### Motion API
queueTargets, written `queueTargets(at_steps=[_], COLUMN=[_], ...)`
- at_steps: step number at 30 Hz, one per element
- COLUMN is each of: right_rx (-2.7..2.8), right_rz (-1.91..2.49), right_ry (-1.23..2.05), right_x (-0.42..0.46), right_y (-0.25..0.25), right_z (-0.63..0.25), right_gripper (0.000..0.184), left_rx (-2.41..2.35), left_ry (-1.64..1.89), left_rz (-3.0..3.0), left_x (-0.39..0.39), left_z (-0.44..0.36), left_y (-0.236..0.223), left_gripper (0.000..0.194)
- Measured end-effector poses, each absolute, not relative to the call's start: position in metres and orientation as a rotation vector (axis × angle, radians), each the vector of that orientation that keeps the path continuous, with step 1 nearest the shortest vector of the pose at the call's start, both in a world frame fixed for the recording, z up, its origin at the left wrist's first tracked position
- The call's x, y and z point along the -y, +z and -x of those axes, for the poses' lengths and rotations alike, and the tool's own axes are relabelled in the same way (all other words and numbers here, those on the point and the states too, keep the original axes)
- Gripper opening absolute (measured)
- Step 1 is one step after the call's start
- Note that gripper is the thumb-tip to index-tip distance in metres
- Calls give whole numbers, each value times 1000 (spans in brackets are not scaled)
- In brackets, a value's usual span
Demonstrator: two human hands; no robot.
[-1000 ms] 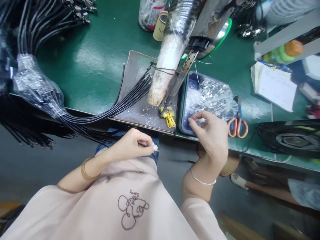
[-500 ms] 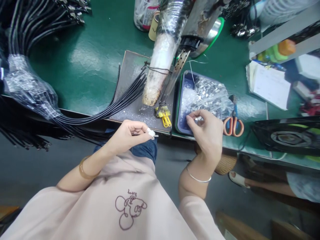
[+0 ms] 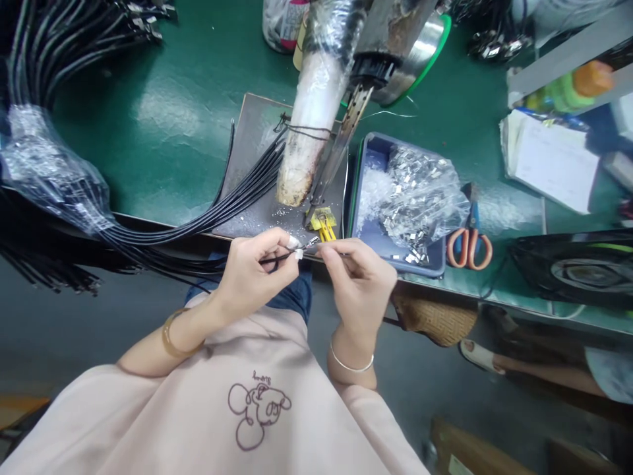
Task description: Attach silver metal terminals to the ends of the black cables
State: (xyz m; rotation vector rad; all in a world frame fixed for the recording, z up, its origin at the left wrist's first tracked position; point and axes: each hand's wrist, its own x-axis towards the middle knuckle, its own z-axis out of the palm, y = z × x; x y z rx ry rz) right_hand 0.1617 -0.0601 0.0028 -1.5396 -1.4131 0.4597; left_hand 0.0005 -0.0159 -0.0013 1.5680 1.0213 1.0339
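Note:
My left hand [image 3: 254, 270] pinches a black cable near its end, with white wraps on the fingertips. The cable's bare tip [image 3: 310, 243] pokes out past the fingers toward my right hand [image 3: 363, 280]. Thumb and forefinger of the right hand are pressed together just beside that tip; whatever is between them is too small to make out. More black cables [image 3: 198, 231] run in a bundle from the left up onto a dark board [image 3: 252, 138]. On the right stands a blue tray [image 3: 430, 269] with a clear bag of small metal pieces [image 3: 420, 188] and white bits.
A white-wrapped tube [image 3: 309, 119] and a perforated metal nozzle [image 3: 341, 148] slant down over the board. Below them lies a yellow tool [image 3: 325, 224]. Orange-handled scissors [image 3: 469, 249] rest beside the tray. Papers [image 3: 554, 158] and a black fan-like device [image 3: 573, 274] are farther right.
My right hand has left the tray and come left to the cable tip. My left hand has risen slightly, with the cable tip now showing beyond its fingers.

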Motion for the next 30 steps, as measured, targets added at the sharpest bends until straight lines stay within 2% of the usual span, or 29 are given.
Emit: queueTargets(at_steps=[4,23,30], right_rx=[1413,1408,1460], right_rz=[1504,1456,1481], right_ry=[525,601,565], right_x=[56,54,55], right_y=[-6,-3,-4], right_z=[-157,-161,-157], right_gripper=[26,24,31], left_rx=[-1053,-988,-959], left_ry=[1102,1190,1204], left_rz=[-1784,-1977,-2005], left_x=[17,19,18], left_z=[-2,-2,0], left_y=[-3,-6,-10], left_gripper=[16,18,17])
